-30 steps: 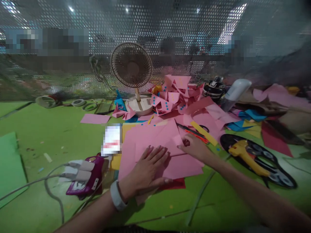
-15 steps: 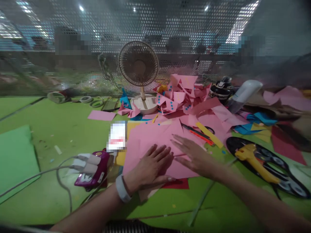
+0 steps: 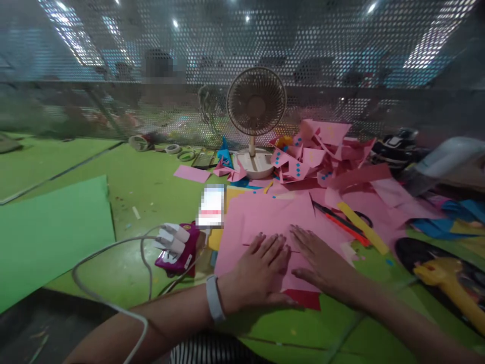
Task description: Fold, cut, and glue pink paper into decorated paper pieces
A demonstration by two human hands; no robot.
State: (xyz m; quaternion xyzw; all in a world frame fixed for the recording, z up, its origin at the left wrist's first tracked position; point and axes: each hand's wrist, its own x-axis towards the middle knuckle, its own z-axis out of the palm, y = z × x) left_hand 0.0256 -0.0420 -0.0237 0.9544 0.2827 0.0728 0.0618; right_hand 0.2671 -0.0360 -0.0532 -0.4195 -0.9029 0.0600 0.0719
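Note:
My left hand (image 3: 255,270) lies flat, fingers spread, on a sheet of pink paper (image 3: 265,217) on the green table (image 3: 132,187). A white band is on that wrist. My right hand (image 3: 322,260) presses flat on the same pink paper just to the right, its fingers almost meeting the left hand's. Neither hand grips anything. A red sheet (image 3: 305,298) peeks out from under the pink paper near both palms.
A small desk fan (image 3: 256,114) stands behind a heap of folded pink paper with blue dots (image 3: 314,151). A purple power strip (image 3: 182,247) with white plugs and cable lies left. Scissors and a yellow strip (image 3: 358,220) lie right; a yellow tool (image 3: 450,283) on a black mat further right. A perforated metal screen backs the table.
My right hand let go of the small pink flap it pinched and came down flat beside my left hand. The camera has swung to the left.

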